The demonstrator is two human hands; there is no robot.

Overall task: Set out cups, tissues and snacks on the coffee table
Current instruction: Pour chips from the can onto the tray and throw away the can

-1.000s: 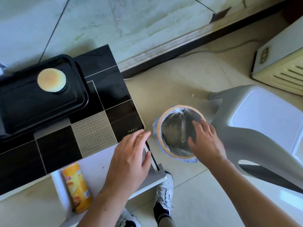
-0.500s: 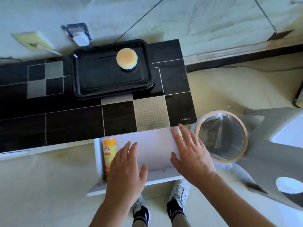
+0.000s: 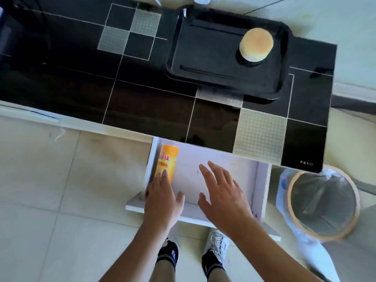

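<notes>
Both forearms reached forward from the bottom of the view over the open white drawer [image 3: 203, 159], palms down. The left hand [image 3: 162, 200] lay over the drawer's front left corner, fingers straight and close together with the thumb held out to the right; its fingertips [image 3: 164, 175] covered the near end of the yellow snack can [image 3: 167, 159], though whether they pressed on it or only hovered above it could not be told. The right hand [image 3: 223, 196] hung over the middle of the drawer floor, fingers spread apart and relaxed, holding nothing.

The snack can lay on its side along the drawer's left wall, its far end just under the edge of the black coffee table [image 3: 142, 88]. On the tabletop sat a black tray [image 3: 203, 58] with a round bun [image 3: 256, 46] near its right end (the only thing on the tray). A lined waste bin [image 3: 323, 202] stood on the floor to the right of the drawer.

Half a second before, the left hand had been short of the can, over the drawer's front edge; it had since slid forward onto the can's near end. The right hand had moved from the drawer's right side toward its centre. The camera had also swung left, so that the tray sat further right in view.
</notes>
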